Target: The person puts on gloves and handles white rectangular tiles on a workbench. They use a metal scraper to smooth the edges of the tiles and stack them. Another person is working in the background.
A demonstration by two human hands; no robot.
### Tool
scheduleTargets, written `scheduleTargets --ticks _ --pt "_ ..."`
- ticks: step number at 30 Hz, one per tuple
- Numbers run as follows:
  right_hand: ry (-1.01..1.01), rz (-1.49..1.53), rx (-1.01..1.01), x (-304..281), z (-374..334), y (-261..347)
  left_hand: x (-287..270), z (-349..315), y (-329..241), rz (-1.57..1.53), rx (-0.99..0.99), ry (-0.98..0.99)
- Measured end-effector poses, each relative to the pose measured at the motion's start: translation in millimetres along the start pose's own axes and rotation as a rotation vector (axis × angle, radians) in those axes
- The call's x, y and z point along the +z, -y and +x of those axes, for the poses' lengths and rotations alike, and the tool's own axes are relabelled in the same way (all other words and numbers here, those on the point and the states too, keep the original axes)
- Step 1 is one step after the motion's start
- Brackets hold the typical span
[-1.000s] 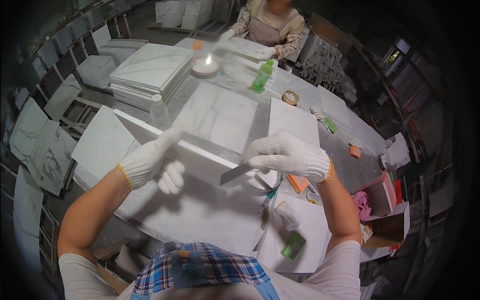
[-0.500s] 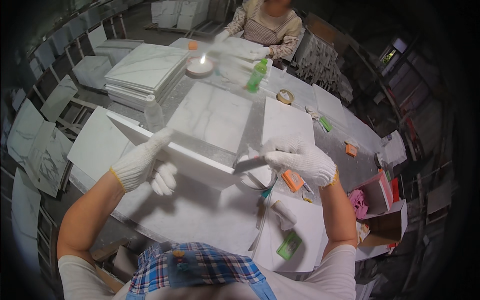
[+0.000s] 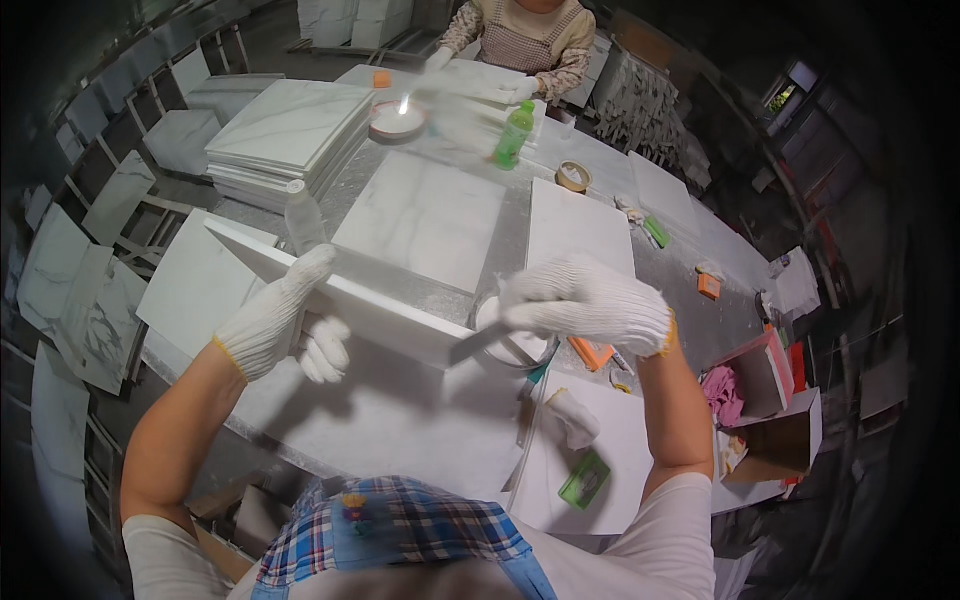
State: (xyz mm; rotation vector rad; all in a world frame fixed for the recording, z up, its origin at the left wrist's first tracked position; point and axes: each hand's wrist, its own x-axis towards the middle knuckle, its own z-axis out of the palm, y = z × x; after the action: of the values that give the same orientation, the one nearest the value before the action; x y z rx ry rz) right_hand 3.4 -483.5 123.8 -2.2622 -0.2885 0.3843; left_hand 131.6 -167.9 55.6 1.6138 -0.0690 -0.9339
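Observation:
In a white knitted glove, my left hand (image 3: 290, 315) is closed around a white tile (image 3: 390, 325), which is tilted up with its long narrow edge facing upward. My right hand (image 3: 590, 305), gloved the same way, grips a putty knife (image 3: 475, 346). Its flat grey blade sits at the right end of that edge; whether it touches cannot be made out. Just behind the blade stands a round tub (image 3: 520, 345) with white material in it, partly covered by my right hand. Beneath the raised tile lies another pale slab (image 3: 400, 430).
A marble-patterned tile (image 3: 420, 215) lies mid-table. A tile stack (image 3: 290, 130) and clear bottle (image 3: 303, 215) stand left. Across the table, a person (image 3: 525, 50) in white gloves handles a slab near a green bottle (image 3: 514, 135). Open boxes (image 3: 780, 450) stand right; a green packet (image 3: 585, 480) lies near me.
My right hand and the putty knife have moved slightly left, and the blade now slants more downward. My left hand keeps its hold on the tile. The view has shifted a little.

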Motion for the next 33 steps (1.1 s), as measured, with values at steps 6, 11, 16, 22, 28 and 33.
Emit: scheduleTargets --ticks 6,11,16,22,28,33 --pt "-0.226 0.383 0.116 7.3 -19.8 -9.9 -0.4 3.0 -2.7 -0.012 -0.056 0.034" --pt "-0.191 0.354 0.13 20.2 -7.1 -8.3 1.1 -0.7 -1.0 0.0 -0.01 0.019" --pt "-0.185 0.228 -0.055 28.6 15.7 -3.6 0.0 1.8 -4.2 0.018 -0.05 0.058" --pt "-0.101 0.064 -0.032 13.5 -0.7 -7.0 -0.2 1.1 -4.4 0.006 -0.059 0.073" --pt "-0.31 0.486 0.067 35.7 -16.4 -21.0 3.5 1.9 -5.5 -0.017 -0.09 0.057" --pt "-0.383 0.571 0.05 53.4 -8.0 -26.4 2.9 1.0 -4.7 -0.003 -0.094 0.071"
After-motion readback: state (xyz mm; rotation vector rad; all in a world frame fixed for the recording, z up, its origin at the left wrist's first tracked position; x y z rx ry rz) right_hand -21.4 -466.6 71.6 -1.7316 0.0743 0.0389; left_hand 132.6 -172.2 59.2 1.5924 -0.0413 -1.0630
